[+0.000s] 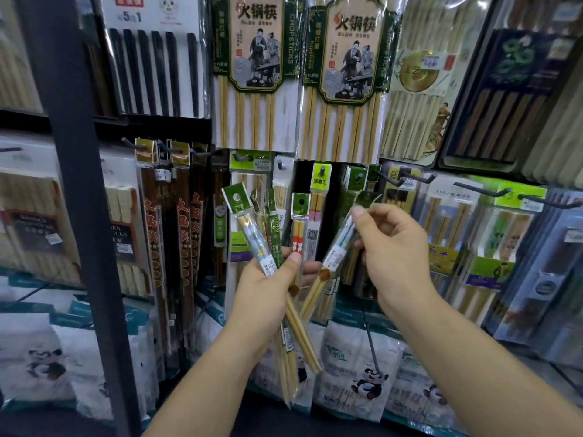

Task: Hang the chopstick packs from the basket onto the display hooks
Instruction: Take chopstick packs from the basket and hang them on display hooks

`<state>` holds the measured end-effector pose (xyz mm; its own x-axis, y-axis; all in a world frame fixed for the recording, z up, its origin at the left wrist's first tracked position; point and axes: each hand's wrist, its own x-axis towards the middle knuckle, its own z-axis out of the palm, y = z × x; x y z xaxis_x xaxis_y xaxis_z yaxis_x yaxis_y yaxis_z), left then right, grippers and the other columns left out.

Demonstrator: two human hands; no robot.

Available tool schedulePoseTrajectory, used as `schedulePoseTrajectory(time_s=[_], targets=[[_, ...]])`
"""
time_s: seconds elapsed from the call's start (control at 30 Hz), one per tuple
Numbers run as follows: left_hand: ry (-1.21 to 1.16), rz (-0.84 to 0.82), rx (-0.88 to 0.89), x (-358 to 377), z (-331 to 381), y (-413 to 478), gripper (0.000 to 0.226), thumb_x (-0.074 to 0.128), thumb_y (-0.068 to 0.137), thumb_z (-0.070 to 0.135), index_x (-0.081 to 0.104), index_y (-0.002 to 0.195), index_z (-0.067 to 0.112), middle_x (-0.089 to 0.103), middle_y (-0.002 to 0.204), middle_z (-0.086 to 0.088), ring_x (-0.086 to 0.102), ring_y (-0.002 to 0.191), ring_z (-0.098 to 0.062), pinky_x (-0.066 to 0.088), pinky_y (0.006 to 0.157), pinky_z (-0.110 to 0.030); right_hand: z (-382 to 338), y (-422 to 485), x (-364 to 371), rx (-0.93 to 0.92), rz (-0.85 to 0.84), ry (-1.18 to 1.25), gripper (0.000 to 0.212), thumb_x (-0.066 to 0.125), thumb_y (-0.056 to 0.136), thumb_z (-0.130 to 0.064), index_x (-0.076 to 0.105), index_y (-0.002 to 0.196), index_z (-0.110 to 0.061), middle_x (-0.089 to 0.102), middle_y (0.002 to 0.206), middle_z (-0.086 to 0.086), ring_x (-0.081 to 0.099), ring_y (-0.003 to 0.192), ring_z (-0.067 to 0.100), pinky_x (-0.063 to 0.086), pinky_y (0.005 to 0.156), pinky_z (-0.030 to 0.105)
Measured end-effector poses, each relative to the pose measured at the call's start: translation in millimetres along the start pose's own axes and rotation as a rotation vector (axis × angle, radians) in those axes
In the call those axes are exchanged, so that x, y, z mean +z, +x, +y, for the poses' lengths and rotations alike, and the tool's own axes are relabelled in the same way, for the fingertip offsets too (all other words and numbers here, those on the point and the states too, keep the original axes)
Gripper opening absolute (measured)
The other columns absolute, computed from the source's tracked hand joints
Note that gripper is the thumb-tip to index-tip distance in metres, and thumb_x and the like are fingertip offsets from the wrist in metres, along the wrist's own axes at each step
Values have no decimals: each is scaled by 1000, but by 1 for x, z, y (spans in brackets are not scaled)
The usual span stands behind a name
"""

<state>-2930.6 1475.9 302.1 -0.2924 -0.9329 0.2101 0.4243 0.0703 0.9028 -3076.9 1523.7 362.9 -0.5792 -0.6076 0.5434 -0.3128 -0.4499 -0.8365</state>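
1. State: left hand [268, 288] grips a fan of packs [252, 234] in front of the lower display row. Thumb is clamped across the front, fingers curled behind.
2. Right hand [391, 247] pinches a single pack [339, 247] near its top end; the fingers [358, 214] are closed on it. It sits just right of the fan and its lower end overlaps the fan's sticks. Basket is not in view.
3. My read of the step: separate this one pack from the bunch, then hang it.
4. Single pack orientation: long axis diagonal, header card up-right, stick tips down-left toward the left hand. The header is blurred and I can't see its hang hole.
5. Fan orientation: headers up and splayed, tips down past the left wrist. Two header holes face the camera.
6. To do it well, I'd pull the pack up-right along its own axis so the tips slide out without dragging the neighbours.
7. Then swing it to vertical with the header on top and the card flat-on to the hooks [391, 178].
8. I'd shift the pinch below the header so the hole stays uncovered, and line the hole up with the hook tip before pushing back.
9. Match the hook to the same product. From here I can't tell which one that is.
10. Risk: the left grip loosens during the pull and the fan slips.
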Motion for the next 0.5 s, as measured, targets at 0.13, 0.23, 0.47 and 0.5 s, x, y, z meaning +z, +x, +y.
schedulePoseTrajectory(time_s=[0.13,0.23,0.47,0.5], targets=[[16,-6,-1,-1,1,0,10,56,106,14,55,114,8,81,95,-12,79,88,-29,66,70,-38,-7,6,-5,-132,-27,-122,16,69,97,-27,67,82,-32,56,62,-20,50,62,1,45,59,13],[35,-1,-1,-2,2,-1,7,58,105,15,57,111,11,81,93,-10,79,83,-25,66,71,-39,-10,11,-5,-124,-25,-117,15,65,99,-29,68,85,-31,55,66,-15,51,64,5,44,59,14],[198,28,19,-6,-4,1,5,59,105,18,63,107,15,80,81,1,72,65,-5,53,54,-14,-12,13,-8,-131,15,-36,15,64,100,-31,68,86,-31,56,68,-13,51,67,8,45,59,19],[212,33,28,-7,-5,2,5,59,105,18,62,107,15,80,80,1,72,64,-5,53,54,-14,-13,13,-8,-145,23,-34,15,64,100,-30,68,85,-30,55,67,-15,50,66,7,44,59,19]])
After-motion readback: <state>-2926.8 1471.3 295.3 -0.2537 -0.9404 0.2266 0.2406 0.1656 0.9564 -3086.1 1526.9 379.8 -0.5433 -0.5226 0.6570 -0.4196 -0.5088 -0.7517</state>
